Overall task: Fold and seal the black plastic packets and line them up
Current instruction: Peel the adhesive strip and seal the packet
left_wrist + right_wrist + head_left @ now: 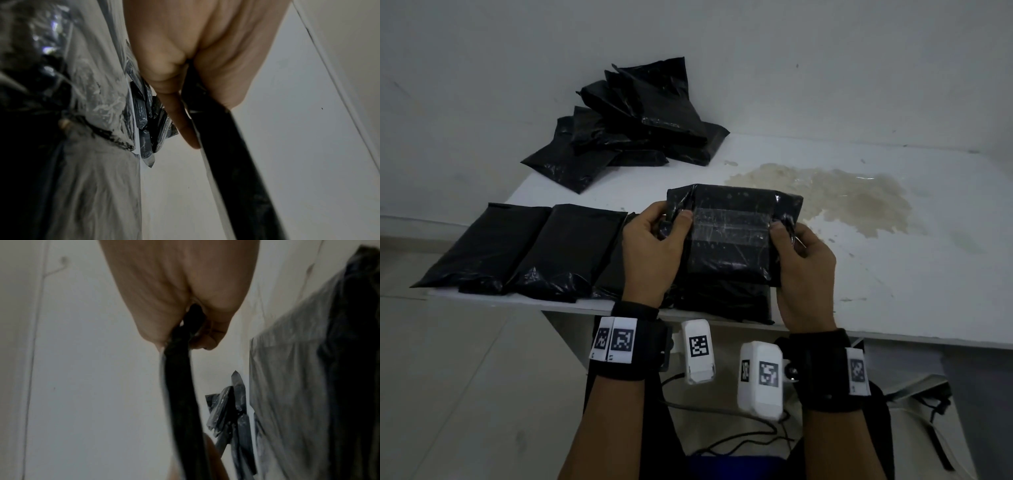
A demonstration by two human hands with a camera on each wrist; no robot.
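Observation:
I hold a black plastic packet (729, 236) in the air above the table's front edge, its flap side with a clear adhesive strip (729, 219) facing me. My left hand (650, 246) pinches its left edge, thumb on the front. At the right edge my right hand (804, 267) grips it the same way. In the left wrist view the packet (232, 162) runs edge-on between thumb and fingers. The right wrist view shows the packet (180, 386) edge-on too. A row of flat packets (524, 246) lies along the front left. A loose pile of packets (633, 120) sits at the back left.
The white table (893, 274) carries a yellowish dried stain (842, 198) at centre right. Another packet (726, 301) lies under the held one at the front edge. White walls stand behind; tiled floor lies at the left.

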